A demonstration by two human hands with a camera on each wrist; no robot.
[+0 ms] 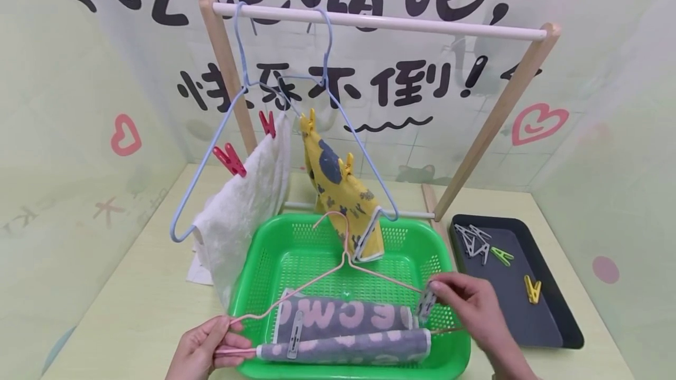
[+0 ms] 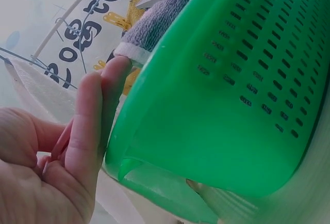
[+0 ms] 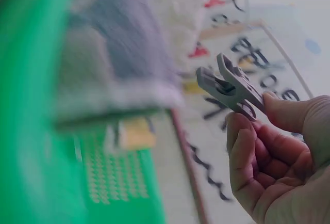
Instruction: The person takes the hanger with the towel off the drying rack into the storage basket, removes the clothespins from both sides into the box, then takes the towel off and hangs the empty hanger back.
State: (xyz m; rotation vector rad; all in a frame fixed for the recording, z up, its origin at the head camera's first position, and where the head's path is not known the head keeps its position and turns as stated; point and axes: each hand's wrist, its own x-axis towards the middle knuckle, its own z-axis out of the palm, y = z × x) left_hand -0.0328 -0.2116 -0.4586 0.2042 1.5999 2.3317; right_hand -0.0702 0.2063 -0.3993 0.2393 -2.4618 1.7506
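My left hand [image 1: 208,345] grips the left corner of a pink hanger [image 1: 311,280]. A grey towel with pink letters [image 1: 348,349] is draped over the hanger's bottom bar, above a green basket [image 1: 264,251]. One grey clothespin [image 1: 294,336] is clipped on the towel near its left end. Between thumb and fingers, my right hand [image 1: 470,304] pinches another grey clothespin [image 1: 425,302] by the towel's right end. In the right wrist view, that clothespin [image 3: 229,87] points away from the fingers, apart from the towel [image 3: 118,43]. The left wrist view shows the left hand [image 2: 67,152] beside the basket's wall [image 2: 206,126].
Behind the basket stands a rack with a white rail [image 1: 380,21]. Blue hangers [image 1: 200,163] on it carry a white towel [image 1: 243,204] with red clothespins and a yellow cloth [image 1: 338,186] with yellow ones. At right, a dark tray [image 1: 517,286] holds several loose clothespins.
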